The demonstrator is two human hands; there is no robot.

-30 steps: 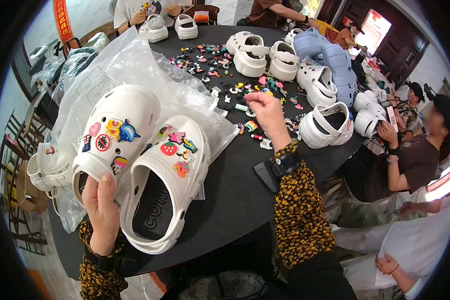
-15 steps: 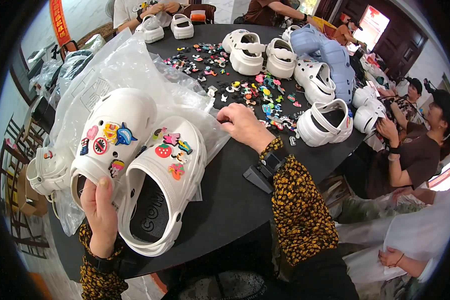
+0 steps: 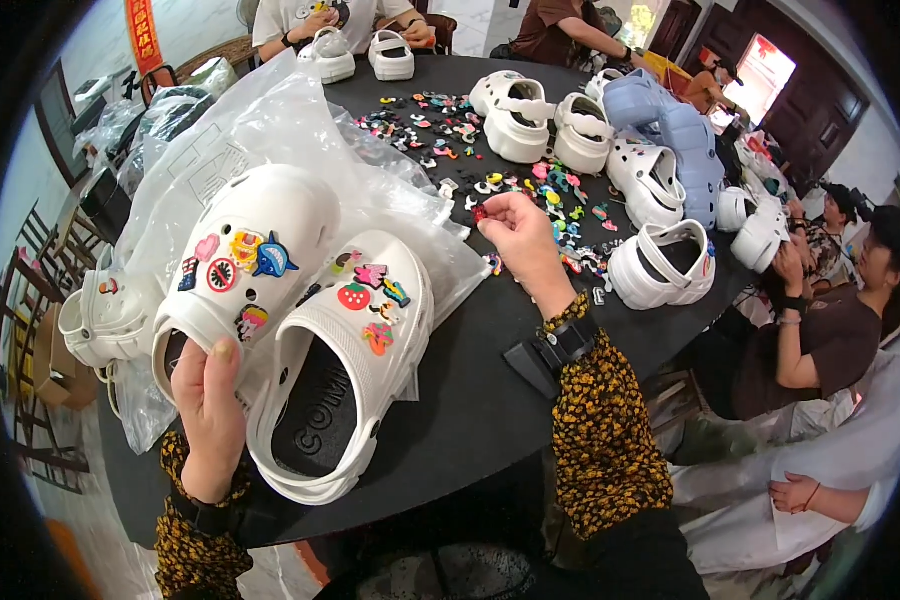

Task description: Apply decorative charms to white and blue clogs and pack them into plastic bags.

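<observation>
My left hand (image 3: 208, 420) is closed on the opening edge of a white clog (image 3: 285, 205), thumb on top. Colourful charms, among them a blue shark and a pink heart, sit on its upper. Beside it a second white clog (image 3: 410, 300) lies with its black insole facing up; a strawberry charm (image 3: 353, 296) and several others decorate its toe. Over the loose charms, my right hand (image 3: 526, 245) pinches a small red charm (image 3: 479, 213) between thumb and fingers. Its exact shape is too small to tell.
Loose charms (image 3: 440, 125) are scattered over the black table (image 3: 470, 400). A clear plastic bag (image 3: 180, 170) lies under and behind the clogs. More white clogs (image 3: 662, 265) and blue-grey clogs (image 3: 685, 150) stand at the right. Other people sit around the table, some handling clogs.
My right hand has lifted from the bag's edge toward the charms and now holds a small red one. The view has shifted slightly; my left hand keeps its hold on the clog.
</observation>
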